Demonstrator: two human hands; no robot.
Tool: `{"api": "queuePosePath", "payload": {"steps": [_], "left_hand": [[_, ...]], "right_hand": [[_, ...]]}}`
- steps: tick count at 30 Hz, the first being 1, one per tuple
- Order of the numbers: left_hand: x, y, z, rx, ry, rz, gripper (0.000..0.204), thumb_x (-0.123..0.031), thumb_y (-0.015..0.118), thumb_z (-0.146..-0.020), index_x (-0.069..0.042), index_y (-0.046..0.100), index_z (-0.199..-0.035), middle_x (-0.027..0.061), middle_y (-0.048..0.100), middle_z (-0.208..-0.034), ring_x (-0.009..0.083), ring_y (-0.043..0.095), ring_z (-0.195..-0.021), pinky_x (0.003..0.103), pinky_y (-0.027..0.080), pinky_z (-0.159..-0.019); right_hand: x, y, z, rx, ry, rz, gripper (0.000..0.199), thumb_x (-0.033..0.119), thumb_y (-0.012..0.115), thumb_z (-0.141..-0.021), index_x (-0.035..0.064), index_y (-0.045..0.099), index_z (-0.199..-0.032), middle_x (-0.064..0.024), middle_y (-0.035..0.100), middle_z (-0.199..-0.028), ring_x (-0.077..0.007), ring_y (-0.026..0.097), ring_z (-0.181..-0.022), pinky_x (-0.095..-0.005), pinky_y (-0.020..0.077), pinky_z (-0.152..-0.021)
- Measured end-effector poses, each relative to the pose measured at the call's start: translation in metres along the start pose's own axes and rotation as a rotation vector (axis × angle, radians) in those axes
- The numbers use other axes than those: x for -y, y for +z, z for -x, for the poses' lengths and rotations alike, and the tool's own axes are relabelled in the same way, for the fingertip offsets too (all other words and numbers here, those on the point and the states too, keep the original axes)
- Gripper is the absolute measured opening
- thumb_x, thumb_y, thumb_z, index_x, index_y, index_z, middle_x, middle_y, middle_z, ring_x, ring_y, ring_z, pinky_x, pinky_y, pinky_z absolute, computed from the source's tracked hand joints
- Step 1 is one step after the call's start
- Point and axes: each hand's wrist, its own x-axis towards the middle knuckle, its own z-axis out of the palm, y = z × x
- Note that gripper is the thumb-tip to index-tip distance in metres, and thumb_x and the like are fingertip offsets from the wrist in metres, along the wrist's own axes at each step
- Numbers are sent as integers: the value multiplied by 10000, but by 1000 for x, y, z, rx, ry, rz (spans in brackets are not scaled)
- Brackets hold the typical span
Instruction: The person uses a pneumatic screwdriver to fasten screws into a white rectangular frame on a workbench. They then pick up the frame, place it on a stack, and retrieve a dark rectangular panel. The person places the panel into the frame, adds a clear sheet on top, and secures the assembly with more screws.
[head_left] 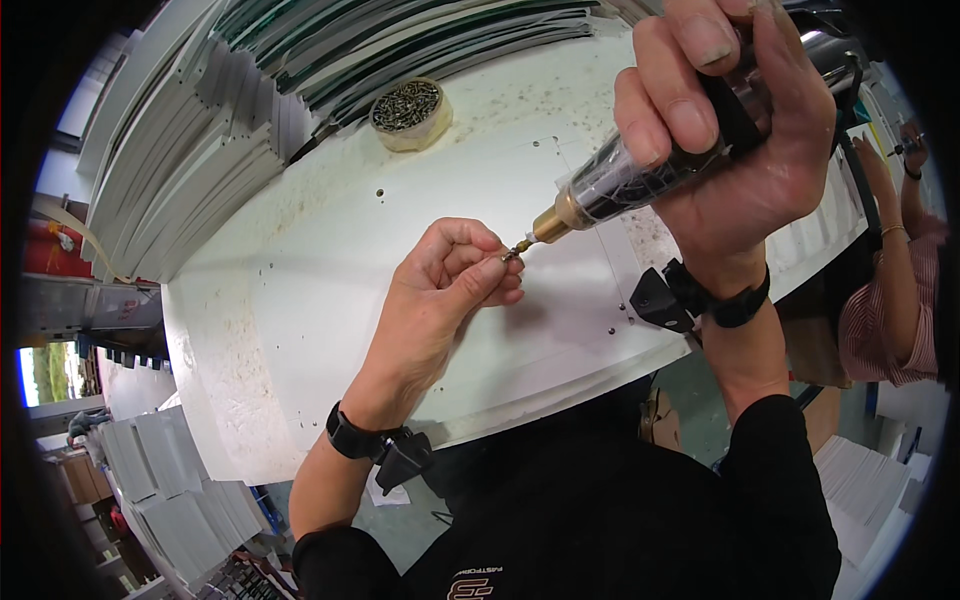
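My right hand [720, 130] is wrapped round a power screwdriver [625, 180] with a dark body and a brass-coloured nose. The tool slants down to the left over the white panel [330, 280]. At its bit tip, my left hand [460, 265] pinches a small screw [510, 254] between thumb and fingers. The screw meets the bit, a little above the panel by the look of the shadow. Small holes and a few dark screws [612, 331] show on the panel's right side.
A round tub [412, 115] full of small screws stands at the back. Stacks of white panels [190, 140] and green-edged sheets [370, 50] line the back and left. Another person [895, 270] in a striped top is at the far right. More white sheets [865, 495] lie below right.
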Motion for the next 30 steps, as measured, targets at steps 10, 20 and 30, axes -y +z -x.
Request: {"api": "queuePosePath", "payload": {"steps": [10, 20, 30], "left_hand": [[-25, 32, -62, -92, 236, -847, 237, -184, 678, -1004, 21, 707, -1121, 60, 727, -1010, 141, 640, -912, 300, 512, -840], [-2, 29, -104, -93, 500, -1121, 212, -56, 590, -981, 23, 725, -1124, 107, 640, -1141, 205, 628, -1014, 322, 497, -928], [-4, 31, -105, -93, 502, -1150, 213, -71, 592, -984, 43, 719, -1111, 130, 652, -1135, 245, 630, -1011, 326, 483, -934]], "right_hand": [[8, -7, -45, 5, 240, 450, 324, 338, 580, -1026, 32, 547, -923, -39, 545, -688, -108, 573, -550, -268, 553, -538], [-18, -37, -40, 23, 121, 518, 184, 183, 642, -1014, 79, 582, -875, 9, 564, -693, -52, 535, -534, -225, 459, -477], [-20, -38, -37, 16, 137, 560, 200, 198, 652, -1014, 86, 585, -862, 18, 555, -664, -49, 520, -519, -222, 438, -471]]}}
